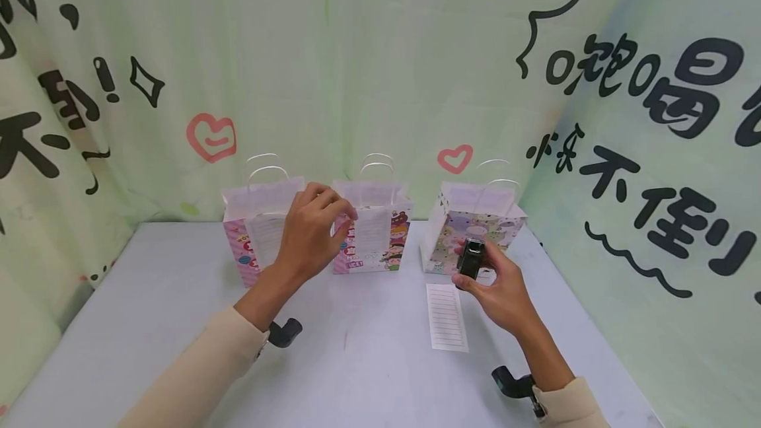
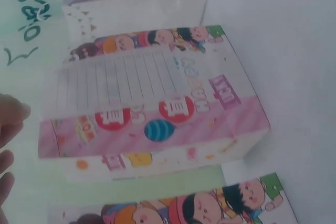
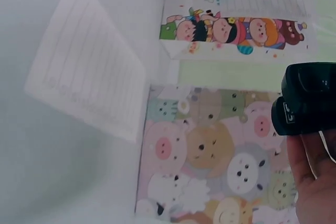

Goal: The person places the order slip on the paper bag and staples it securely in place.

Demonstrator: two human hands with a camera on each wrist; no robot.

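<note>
My right hand [image 1: 505, 296] grips a small black stapler [image 1: 471, 257] in front of the right paper bag [image 1: 454, 226], which has cartoon animal faces [image 3: 202, 148]. Below that bag, a lined paper slip [image 1: 447, 322] lies on the table. My left hand [image 1: 315, 230] is raised between the left and middle bags, its fingers loosely bent with nothing visible in them. The middle bag [image 1: 398, 263] is pink and white with cartoon children, and a lined slip [image 2: 115, 82] lies against its front. On the left bag [image 1: 242, 249] another lined slip [image 1: 261, 236] shows, partly hidden by my left hand.
All three bags stand in a row along the back of the white table [image 1: 357, 368], twisted handles upward. Behind and beside them hangs a pale green curtain [image 1: 333, 71] with black lettering and hearts. A black wrist camera mount [image 1: 285, 333] sticks out from the left cuff.
</note>
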